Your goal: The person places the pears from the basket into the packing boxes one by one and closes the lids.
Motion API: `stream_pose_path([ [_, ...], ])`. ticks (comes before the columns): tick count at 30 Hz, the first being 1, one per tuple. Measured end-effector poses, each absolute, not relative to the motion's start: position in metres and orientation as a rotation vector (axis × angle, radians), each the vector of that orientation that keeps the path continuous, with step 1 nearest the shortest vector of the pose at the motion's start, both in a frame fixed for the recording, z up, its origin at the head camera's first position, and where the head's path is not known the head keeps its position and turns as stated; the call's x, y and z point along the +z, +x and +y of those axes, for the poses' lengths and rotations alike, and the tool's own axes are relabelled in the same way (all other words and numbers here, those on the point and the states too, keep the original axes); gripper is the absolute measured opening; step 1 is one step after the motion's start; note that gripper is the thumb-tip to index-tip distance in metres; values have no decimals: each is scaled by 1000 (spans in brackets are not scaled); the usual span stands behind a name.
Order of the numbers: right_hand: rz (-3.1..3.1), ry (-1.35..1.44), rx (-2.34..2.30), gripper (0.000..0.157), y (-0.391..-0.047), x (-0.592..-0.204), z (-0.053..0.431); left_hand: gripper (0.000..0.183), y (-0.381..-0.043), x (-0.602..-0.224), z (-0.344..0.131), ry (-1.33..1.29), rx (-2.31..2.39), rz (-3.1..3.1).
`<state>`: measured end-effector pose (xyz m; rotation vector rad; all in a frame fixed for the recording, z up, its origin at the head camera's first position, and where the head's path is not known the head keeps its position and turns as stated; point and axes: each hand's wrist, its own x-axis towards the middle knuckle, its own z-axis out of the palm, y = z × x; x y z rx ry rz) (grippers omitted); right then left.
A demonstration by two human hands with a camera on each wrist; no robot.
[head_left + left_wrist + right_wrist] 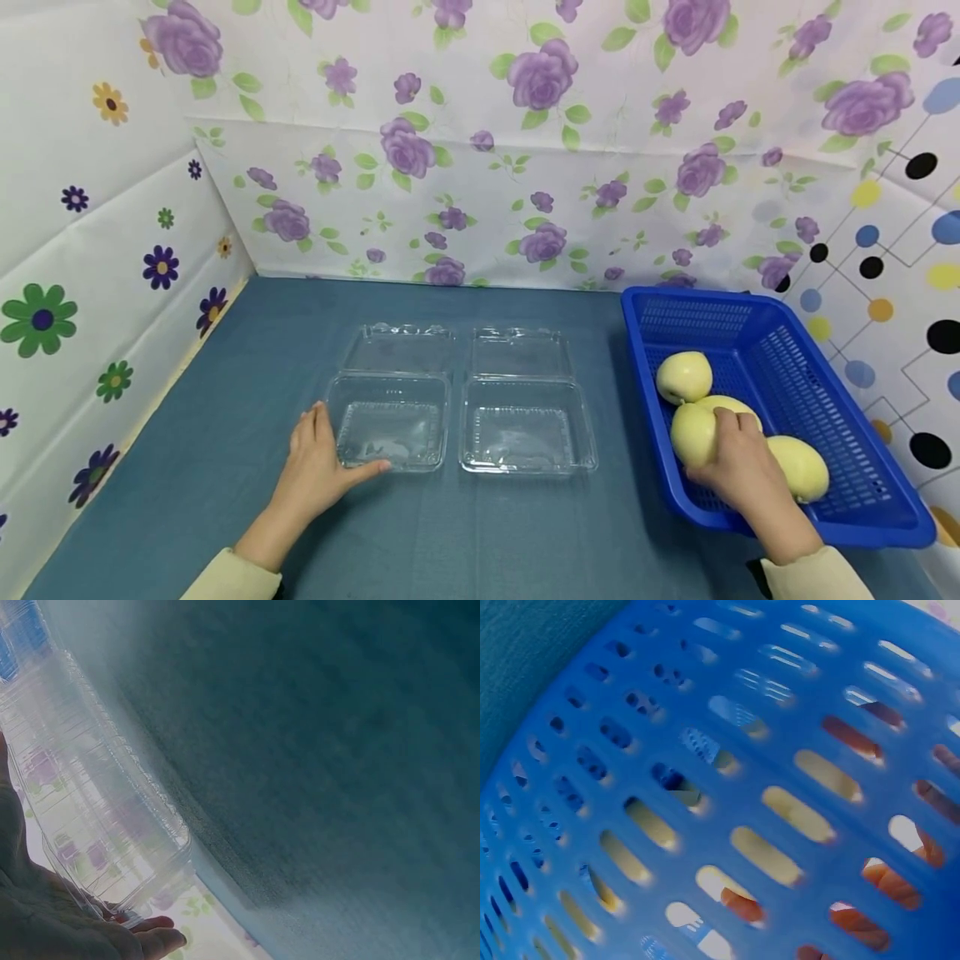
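Observation:
My right hand (742, 462) reaches into a blue plastic basket (651, 400) and grips a round pale yellow-green fruit (692, 435). Three similar fruits lie around it, one behind (684, 377), one partly hidden by the hand (731, 407), one to the right (798, 468). In the right wrist view the slotted basket wall (772, 742) covers most of the hand and fruit. My left hand (318, 467) is spread at the near left corner of a clear hinged container (390, 458); its straight fingers lie along the left side, thumb at the front rim.
Beside the left container stands a second clear container (528, 462), lid laid back like the first one's. Both sit on a blue-green tabletop (487, 542). A flowered sheet (465, 208) backs the table, with patterned sheets along both sides.

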<state>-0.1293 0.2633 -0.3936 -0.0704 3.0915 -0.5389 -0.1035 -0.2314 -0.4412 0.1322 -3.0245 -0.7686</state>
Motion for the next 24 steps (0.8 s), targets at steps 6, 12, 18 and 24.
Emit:
stream_pose_path([
  [6, 3096, -54, -541, 89, -127, -389, 261, 130, -102, -443, -232, 137, -759, -3022],
  [12, 3156, -75, -552, 86, -124, -385, 256, 132, -102, -444, -232, 145, -763, -3025],
  [18, 3286, -147, -560, 84, -119, -381, 247, 132, -104, -444, -231, 153, -763, -3022],
  [24, 3401, -198, -549, 87, -116, -378, 239, 132, -104, -443, -231, 156, -760, -3019],
])
